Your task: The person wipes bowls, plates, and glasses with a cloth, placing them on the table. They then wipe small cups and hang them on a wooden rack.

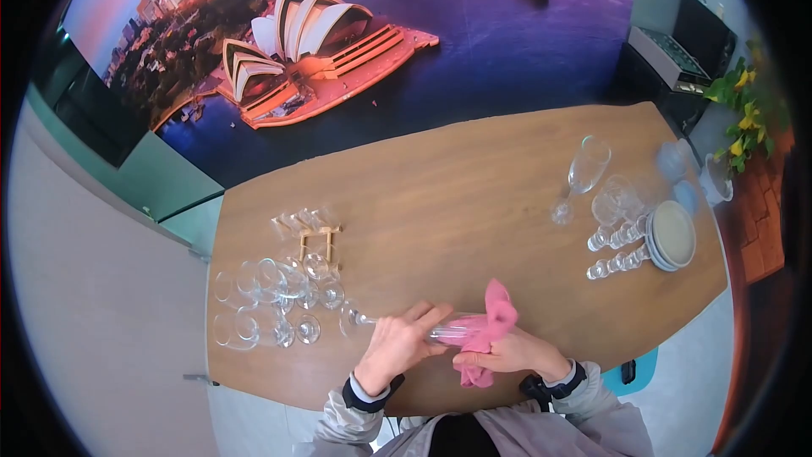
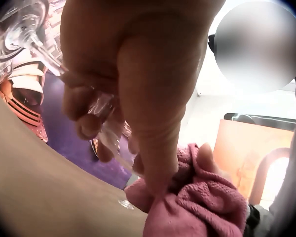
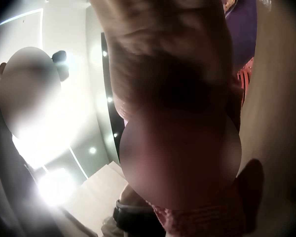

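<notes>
A clear stemmed glass [image 1: 446,333] lies sideways near the table's front edge, held between both hands, its foot pointing left. The left hand [image 1: 400,343] curls round the glass; in the left wrist view the left hand [image 2: 133,84] has its fingers round the clear glass [image 2: 111,140]. A pink cloth [image 1: 486,332] wraps the glass's right end, and the right hand [image 1: 516,350] grips it there. In the left wrist view the pink cloth [image 2: 197,202] is bunched. The right wrist view is dark and partly blurred, with the right hand [image 3: 172,64] above the cloth [image 3: 202,219].
Several stemmed glasses [image 1: 271,279] stand on the wooden table [image 1: 448,178] at the left, by a small wooden rack [image 1: 317,234] with small glasses. At the right are a tall glass [image 1: 589,165], a rounded glass [image 1: 617,201], clear stacked pieces [image 1: 616,264] and round dishes [image 1: 674,235].
</notes>
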The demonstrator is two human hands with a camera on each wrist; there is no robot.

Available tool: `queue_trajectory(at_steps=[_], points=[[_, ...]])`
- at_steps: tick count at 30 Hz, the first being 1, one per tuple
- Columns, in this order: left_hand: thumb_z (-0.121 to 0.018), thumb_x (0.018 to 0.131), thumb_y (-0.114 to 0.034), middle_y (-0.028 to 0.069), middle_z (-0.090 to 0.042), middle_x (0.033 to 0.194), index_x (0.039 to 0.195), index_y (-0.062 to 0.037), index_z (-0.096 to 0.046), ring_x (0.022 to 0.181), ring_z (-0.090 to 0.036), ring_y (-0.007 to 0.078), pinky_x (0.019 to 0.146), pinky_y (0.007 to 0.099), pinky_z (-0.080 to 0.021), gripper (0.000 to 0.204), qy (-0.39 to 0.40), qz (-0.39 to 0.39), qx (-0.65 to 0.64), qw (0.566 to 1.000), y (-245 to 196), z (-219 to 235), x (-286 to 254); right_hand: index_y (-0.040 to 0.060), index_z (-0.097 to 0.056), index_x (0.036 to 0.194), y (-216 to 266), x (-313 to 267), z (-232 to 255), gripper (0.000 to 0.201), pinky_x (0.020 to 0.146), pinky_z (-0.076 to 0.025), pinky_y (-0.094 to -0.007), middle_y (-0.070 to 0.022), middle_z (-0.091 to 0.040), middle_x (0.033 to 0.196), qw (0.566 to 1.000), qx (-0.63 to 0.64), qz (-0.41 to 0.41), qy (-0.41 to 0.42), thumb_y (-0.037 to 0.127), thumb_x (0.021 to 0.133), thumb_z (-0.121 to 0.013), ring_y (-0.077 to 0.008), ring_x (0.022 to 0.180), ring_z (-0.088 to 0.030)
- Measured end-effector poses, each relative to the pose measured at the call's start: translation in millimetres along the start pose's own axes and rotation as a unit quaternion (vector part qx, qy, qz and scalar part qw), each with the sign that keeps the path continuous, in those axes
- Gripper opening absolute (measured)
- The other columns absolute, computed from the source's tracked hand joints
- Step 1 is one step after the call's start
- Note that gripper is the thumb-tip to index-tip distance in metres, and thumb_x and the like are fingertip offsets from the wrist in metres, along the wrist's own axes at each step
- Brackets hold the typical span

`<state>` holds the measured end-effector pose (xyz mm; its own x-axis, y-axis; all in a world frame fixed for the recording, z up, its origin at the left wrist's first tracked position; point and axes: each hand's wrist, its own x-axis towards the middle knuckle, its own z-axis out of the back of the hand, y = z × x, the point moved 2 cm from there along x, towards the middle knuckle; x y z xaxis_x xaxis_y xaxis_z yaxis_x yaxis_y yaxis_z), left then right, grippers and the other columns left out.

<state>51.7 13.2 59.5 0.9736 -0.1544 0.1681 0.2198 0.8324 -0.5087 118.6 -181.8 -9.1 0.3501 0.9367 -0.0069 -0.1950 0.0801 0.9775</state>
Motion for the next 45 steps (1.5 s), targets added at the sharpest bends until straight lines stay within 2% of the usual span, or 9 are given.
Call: queue_trajectory(at_steps=[6, 15, 21, 22, 24, 28, 39, 41, 45], points=[[-0.082, 0.063, -0.01, 0.0085, -0.063, 0.102, 0.12, -0.0111, -0.064, 0.086, -0.066, 0.0308, 0.07, 0.0426, -0.054, 0.059, -0.014, -0.033, 0.023, 0.999, 5.2, -12.2, 0.5, 0.0006, -0.068, 0.116, 5.2, 2.0, -9.4, 0.043, 0.092, -0.051, -0.0412, -0.0182, -0.063, 0.123, 0.982, -0.057, 0.142, -0.114, 0.04, 0.099, -0.066, -0.0322, 0.107, -0.063], [-0.071, 0.066, 0.0, 0.0072, -0.063, 0.108, 0.12, -0.0108, -0.064, 0.103, -0.059, 0.0307, 0.095, 0.0489, -0.046, 0.056, -0.089, -0.065, 0.095, 0.989, 9.4, -28.8, 3.0, -0.0017, -0.066, 0.12, 9.7, -3.1, -26.6, 0.039, 0.093, -0.051, -0.0401, -0.0168, -0.066, 0.114, 0.979, 0.142, -0.064, -0.131, 0.033, 0.101, -0.064, -0.0304, 0.107, -0.063], [-0.072, 0.077, 0.0, 0.0126, -0.062, 0.114, 0.131, -0.0035, -0.057, 0.113, -0.061, 0.0326, 0.101, 0.0444, -0.048, 0.056, -0.217, 0.041, 0.009, 0.975, 5.5, -18.0, -5.3, -0.0009, -0.068, 0.116, 0.2, 7.4, -19.1, 0.03, 0.08, -0.053, -0.0344, -0.0084, -0.069, 0.096, 0.926, -0.166, 0.143, -0.307, 0.024, 0.1, -0.067, -0.0222, 0.087, -0.066], [-0.072, 0.077, 0.0, 0.0126, -0.062, 0.114, 0.131, -0.0035, -0.057, 0.113, -0.061, 0.0326, 0.101, 0.0444, -0.048, 0.056, -0.215, 0.041, 0.009, 0.976, 11.6, -21.8, -13.1, 0.0002, -0.067, 0.118, -1.8, 3.8, -18.0, 0.029, 0.076, -0.053, -0.0333, -0.0071, -0.068, 0.095, 0.958, 0.053, 0.043, -0.277, 0.021, 0.097, -0.07, -0.0206, 0.085, -0.066], [-0.069, 0.094, -0.012, 0.0125, -0.063, 0.115, 0.135, 0.0023, -0.052, 0.102, -0.067, 0.0272, 0.091, 0.0381, -0.054, 0.047, -0.18, 0.251, -0.405, 0.861, 28.0, -29.9, -22.6, 0.0013, -0.067, 0.12, -1.8, 1.4, -20.9, 0.031, 0.073, -0.053, -0.0323, -0.0059, -0.068, 0.094, 0.933, 0.271, -0.062, -0.229, 0.019, 0.095, -0.072, -0.0191, 0.082, -0.065], [-0.063, 0.102, -0.029, 0.0099, -0.069, 0.098, 0.118, 0.0022, -0.055, 0.074, -0.066, 0.0133, 0.059, 0.0251, -0.049, 0.036, 0.041, 0.345, -0.626, 0.699, 34.1, -35.4, -19.8, 0.0039, -0.064, 0.125, 18.2, 11.2, -13.5, 0.038, 0.069, -0.052, -0.0287, -0.0022, -0.066, 0.09, 0.972, -0.001, 0.071, -0.225, 0.018, 0.092, -0.077, -0.0129, 0.08, -0.064], [-0.069, 0.097, -0.029, 0.0195, -0.061, 0.131, 0.141, -0.0041, -0.038, 0.091, -0.065, 0.0152, 0.068, 0.0227, -0.049, 0.059, -0.04, 0.133, -0.633, 0.762, 15.3, -19.7, -5.7, 0.0015, -0.054, 0.133, -4.7, -1.3, -29.6, 0.036, 0.064, -0.05, -0.0268, -0.0009, -0.063, 0.087, 0.967, 0.212, 0.018, -0.143, 0.019, 0.103, -0.063, -0.0091, 0.075, -0.061], [-0.069, 0.097, -0.027, 0.0164, -0.062, 0.127, 0.143, -0.0035, -0.038, 0.09, -0.065, 0.0147, 0.068, 0.0245, -0.049, 0.06, 0.003, 0.182, -0.746, 0.641, 23.7, -31.6, -15.5, 0.0022, -0.053, 0.134, 27.2, 6.5, -17.7, 0.038, 0.063, -0.05, -0.0267, -0.0011, -0.064, 0.087, 0.957, 0.257, -0.003, -0.136, 0.019, 0.102, -0.064, -0.009, 0.075, -0.062], [-0.069, 0.096, -0.028, 0.0153, -0.061, 0.127, 0.144, -0.0028, -0.039, 0.09, -0.065, 0.0154, 0.07, 0.0279, -0.05, 0.062, 0.09, 0.355, -0.613, 0.7, 45.6, -46.3, -21.7, 0.0025, -0.051, 0.137, 6.8, 0.8, -24.4, 0.045, 0.062, -0.05, -0.0265, -0.0025, -0.064, 0.092, 0.935, 0.32, -0.123, -0.091, 0.016, 0.098, -0.07, -0.0095, 0.075, -0.063]])
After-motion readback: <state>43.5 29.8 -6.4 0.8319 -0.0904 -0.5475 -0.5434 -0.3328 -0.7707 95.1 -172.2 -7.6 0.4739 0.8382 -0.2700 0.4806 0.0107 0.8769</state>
